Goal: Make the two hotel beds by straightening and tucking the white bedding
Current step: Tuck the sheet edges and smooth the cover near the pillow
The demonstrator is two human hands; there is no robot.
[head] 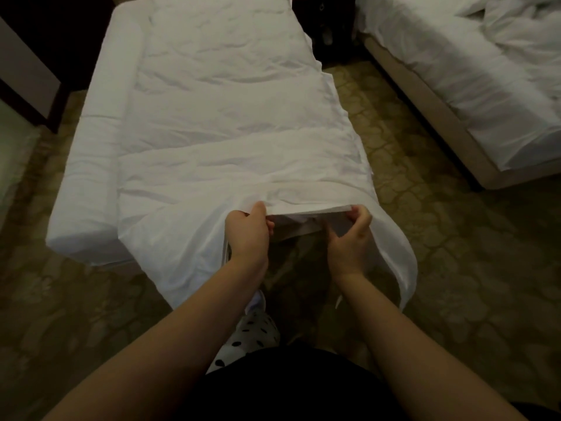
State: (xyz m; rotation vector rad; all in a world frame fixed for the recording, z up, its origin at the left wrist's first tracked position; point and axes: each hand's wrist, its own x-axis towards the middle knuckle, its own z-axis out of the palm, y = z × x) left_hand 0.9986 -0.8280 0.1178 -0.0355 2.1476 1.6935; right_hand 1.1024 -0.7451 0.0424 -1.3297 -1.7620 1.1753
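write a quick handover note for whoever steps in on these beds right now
Left hand and right hand both grip the foot-end edge of the white cover on the near bed.
Done: cover spread along the near bed, creases showing.
To do: its foot end and right side hang loose, untucked; the second bed has rumpled bedding, not made.

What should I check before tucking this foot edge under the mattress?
1. The left hand grips the top sheet at its foot edge: ok.
2. The right hand grips that edge: ok.
3. The top sheet lies smooth: not ok, creased.
4. The top sheet is centred: not ok. It hangs off the right side, and a strip of the mattress is uncovered on the left.
5. The second bed is made: not ok, bedding rumpled.
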